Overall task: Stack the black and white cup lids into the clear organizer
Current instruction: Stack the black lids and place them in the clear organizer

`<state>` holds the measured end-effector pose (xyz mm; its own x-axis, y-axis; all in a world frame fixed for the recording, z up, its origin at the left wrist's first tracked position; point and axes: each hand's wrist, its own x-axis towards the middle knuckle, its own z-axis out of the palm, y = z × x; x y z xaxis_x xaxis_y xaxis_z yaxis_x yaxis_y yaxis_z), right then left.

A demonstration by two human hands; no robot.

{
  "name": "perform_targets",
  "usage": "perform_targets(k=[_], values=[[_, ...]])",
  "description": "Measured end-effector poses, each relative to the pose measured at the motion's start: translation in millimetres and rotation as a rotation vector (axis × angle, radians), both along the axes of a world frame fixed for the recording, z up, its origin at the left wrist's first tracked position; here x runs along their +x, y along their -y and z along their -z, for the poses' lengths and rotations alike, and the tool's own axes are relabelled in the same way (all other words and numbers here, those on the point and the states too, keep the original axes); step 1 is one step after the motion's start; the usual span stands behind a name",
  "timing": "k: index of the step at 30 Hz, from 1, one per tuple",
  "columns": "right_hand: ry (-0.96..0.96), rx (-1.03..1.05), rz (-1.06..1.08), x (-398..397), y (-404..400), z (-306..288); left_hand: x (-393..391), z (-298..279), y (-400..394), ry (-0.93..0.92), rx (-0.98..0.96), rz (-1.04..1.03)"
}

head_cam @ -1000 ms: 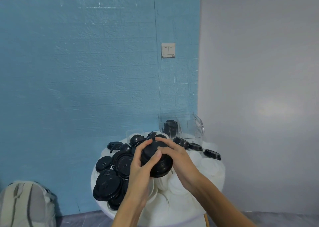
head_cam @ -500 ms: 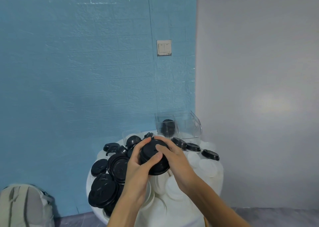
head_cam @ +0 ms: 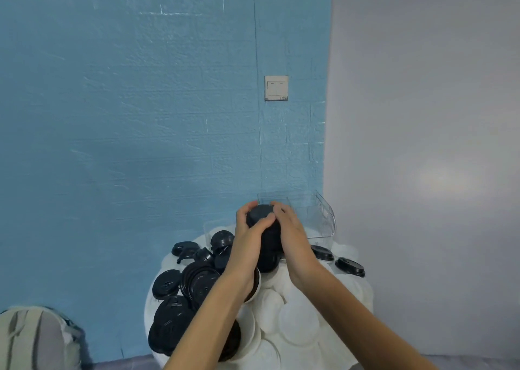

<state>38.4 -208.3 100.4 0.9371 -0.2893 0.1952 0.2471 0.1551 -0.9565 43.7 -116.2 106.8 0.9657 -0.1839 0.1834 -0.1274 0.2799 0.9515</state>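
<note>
A stack of black lids [head_cam: 267,238] is held between both hands above the round white table [head_cam: 363,293]. My left hand [head_cam: 247,237] grips its left side with the thumb across the top lid. My right hand [head_cam: 292,234] grips its right side, fingers curled over the top. The stack's far end is at the front of the clear organizer [head_cam: 318,217], which stands at the table's back; its left compartment is hidden behind my hands. Loose black lids [head_cam: 197,282] lie on the table's left, white lids [head_cam: 298,322] on its near right.
Two black lids [head_cam: 349,265] lie to the right of the organizer. The table stands in a corner between a blue wall with a light switch [head_cam: 276,87] and a grey wall. A grey and white backpack [head_cam: 33,338] sits on the floor at the lower left.
Both hands have carried the stack of black lids up and away from me, from over the table's middle to the front of the organizer, now covering its left compartment.
</note>
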Motion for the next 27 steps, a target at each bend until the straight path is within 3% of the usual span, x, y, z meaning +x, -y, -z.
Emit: perform_targets(k=[7,14,20,27], values=[[0.085,-0.028,0.043,70.2,33.3,-71.6,73.9,-71.6,25.9,0.11,-0.008,0.06],[0.047,-0.145,0.041,152.3,76.3,-111.3,170.6,-107.5,62.0,0.104,0.154,-0.026],[0.04,-0.21,0.122,216.6,100.5,-104.3,257.8,-93.5,98.0,0.022,0.093,-0.079],[-0.065,-0.292,0.082,282.7,136.5,-49.6,316.3,-61.4,113.7,0.041,0.326,-0.032]])
